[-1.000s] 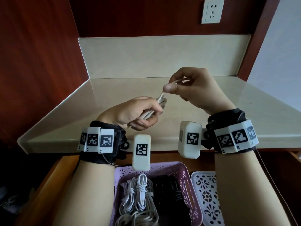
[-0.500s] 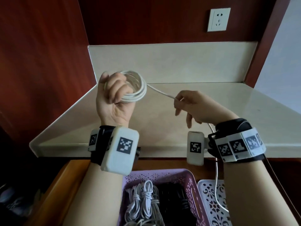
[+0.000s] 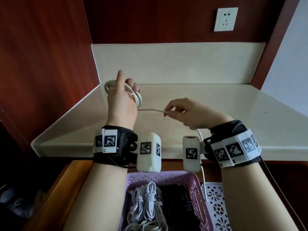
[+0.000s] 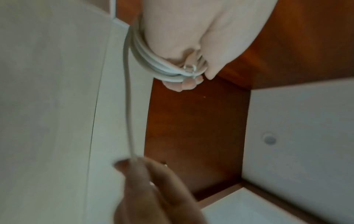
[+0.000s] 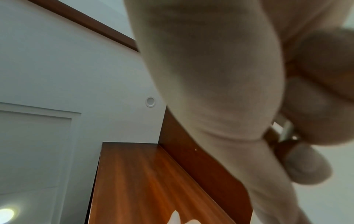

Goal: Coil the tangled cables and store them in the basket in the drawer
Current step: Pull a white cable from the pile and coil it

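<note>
Several loops of white cable (image 3: 133, 95) now sit wound around the left hand (image 3: 122, 104), left of centre in the head view, above the pale countertop (image 3: 216, 114). Half a second ago that hand was a closed fist on the coil; now its index finger points straight up while the other fingers stay curled around the loops, and the left wrist view shows a metal plug end (image 4: 190, 68) tucked against them. From the coil a loose strand runs rightward to the right hand (image 3: 188, 114), at frame centre, which pinches it between thumb and fingertips and has dropped lower and nearer the coil. Below that hand the tail hangs down over the white perforated basket (image 3: 216, 205) at lower right. Lower centre, the purple basket (image 3: 198, 189) in the open drawer already holds tied white bundles (image 3: 146, 197). One more wrap looks laid on, so coiling is under way, with a fair length likely left to wind.
</note>
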